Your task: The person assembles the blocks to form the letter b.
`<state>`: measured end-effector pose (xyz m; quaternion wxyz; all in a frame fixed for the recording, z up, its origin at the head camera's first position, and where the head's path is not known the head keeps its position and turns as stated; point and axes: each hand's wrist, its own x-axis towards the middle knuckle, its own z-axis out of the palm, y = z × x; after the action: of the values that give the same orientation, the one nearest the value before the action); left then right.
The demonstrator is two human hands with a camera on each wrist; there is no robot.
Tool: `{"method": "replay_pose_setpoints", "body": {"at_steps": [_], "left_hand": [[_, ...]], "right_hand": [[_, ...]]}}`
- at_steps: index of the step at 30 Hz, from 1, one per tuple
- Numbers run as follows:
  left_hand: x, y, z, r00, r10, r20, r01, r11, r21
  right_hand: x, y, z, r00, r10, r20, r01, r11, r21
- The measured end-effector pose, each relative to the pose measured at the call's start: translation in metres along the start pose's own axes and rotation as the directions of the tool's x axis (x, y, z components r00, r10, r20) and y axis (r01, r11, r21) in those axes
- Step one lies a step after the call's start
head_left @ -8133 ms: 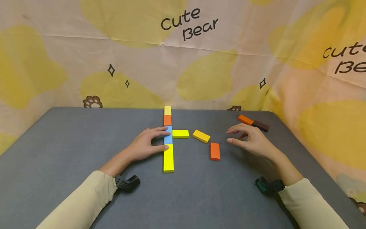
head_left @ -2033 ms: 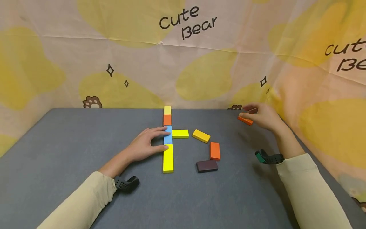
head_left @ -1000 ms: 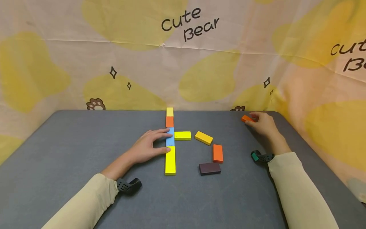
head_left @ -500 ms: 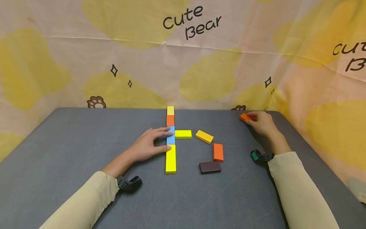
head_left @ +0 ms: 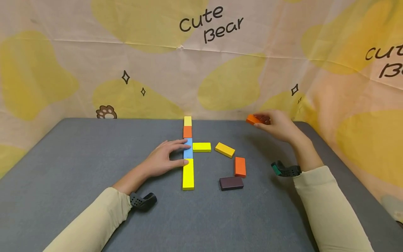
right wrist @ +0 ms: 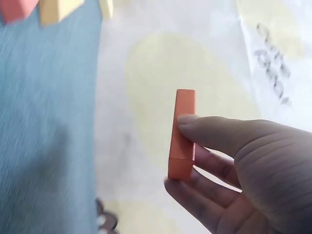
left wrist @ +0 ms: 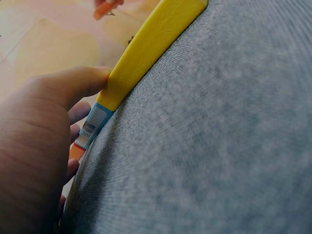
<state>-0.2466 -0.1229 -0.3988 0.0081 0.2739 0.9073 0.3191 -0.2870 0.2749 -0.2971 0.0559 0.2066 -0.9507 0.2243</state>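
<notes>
Above the back right of the table, my right hand [head_left: 278,126] pinches an orange block [head_left: 252,119] between thumb and fingers. In the right wrist view the thumb lies along the side of this orange block [right wrist: 183,131]. My left hand [head_left: 162,159] rests on a straight row of blocks, its fingertips on the blue block [head_left: 188,152] and its thumb on the long yellow block [head_left: 188,176]. Beyond the blue one, the row continues with an orange-red block [head_left: 187,132] and a pale yellow block [head_left: 187,121]. A bright yellow block [head_left: 202,147] sticks out rightward from the blue one.
Right of the row lie a tilted golden yellow block [head_left: 225,149], a red-orange block [head_left: 240,167] and a dark brown block [head_left: 231,183], forming a loose curve. A patterned cloth [head_left: 157,70] hangs behind the grey table [head_left: 104,154].
The dark brown block went from the back right to below the red-orange block. Since then my right hand has taken the back orange block, lifted it and moved left. My left hand stays put.
</notes>
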Motion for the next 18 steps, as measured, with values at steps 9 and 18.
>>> {"method": "replay_pose_setpoints", "body": {"at_steps": [9,18], "left_hand": [[-0.001,0.001,-0.001,1.0,-0.006,0.005,0.006,1.0,-0.004],[-0.001,0.0,-0.001,1.0,-0.011,0.007,0.011,1.0,-0.015]], "right_hand": [[-0.003,-0.054,0.005,0.985,-0.162,0.064,0.164,0.986,-0.021],[-0.011,-0.102,0.021,0.931,-0.326,0.164,0.33,0.944,0.005]]}}
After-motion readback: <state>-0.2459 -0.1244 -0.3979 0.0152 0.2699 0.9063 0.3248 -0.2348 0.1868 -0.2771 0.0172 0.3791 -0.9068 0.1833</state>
